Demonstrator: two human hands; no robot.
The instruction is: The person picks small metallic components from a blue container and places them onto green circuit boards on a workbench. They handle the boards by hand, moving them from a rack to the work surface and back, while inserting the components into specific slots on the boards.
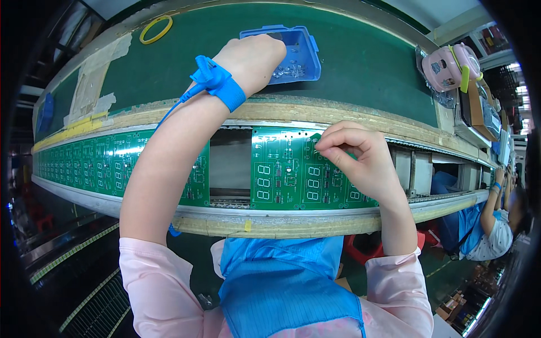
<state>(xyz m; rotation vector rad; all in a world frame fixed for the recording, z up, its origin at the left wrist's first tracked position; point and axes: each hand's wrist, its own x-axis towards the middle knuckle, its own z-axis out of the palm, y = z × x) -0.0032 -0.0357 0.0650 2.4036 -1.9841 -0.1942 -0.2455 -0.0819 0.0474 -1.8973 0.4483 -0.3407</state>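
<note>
The green circuit board (290, 169) lies on the conveyor rails straight ahead of us, its numeral displays in two rows, with a gap in the rails at its nine o'clock and a long run of like boards (112, 163) beyond that gap. Our right hand (360, 158) sits over the board's two o'clock corner, thumb and forefinger pressed together in a pinch; whatever they hold is too small to make out, most likely a small part meant for a hole there.

Our left hand (253, 59) reaches to twelve o'clock into the blue parts tray (301, 53) on the green belt (360, 62). Its fingers are curled down inside the tray and hidden, so we cannot tell whether they grip anything. A blue wrist strap (220, 84) with a coiled lead wraps that wrist.

To do this well, we judge that we should keep the right wrist low and steady over the board, line the pinched piece squarely with its holes before pressing, and avoid brushing the parts already seated beside them. The left hand should pick only one piece from the tray, so the next one is ready without fumbling.

Farther out, a yellow ring (156, 29) lies on the belt at eleven o'clock, a pink container (451, 67) stands at two o'clock, and another person (490, 225) works at three o'clock.
</note>
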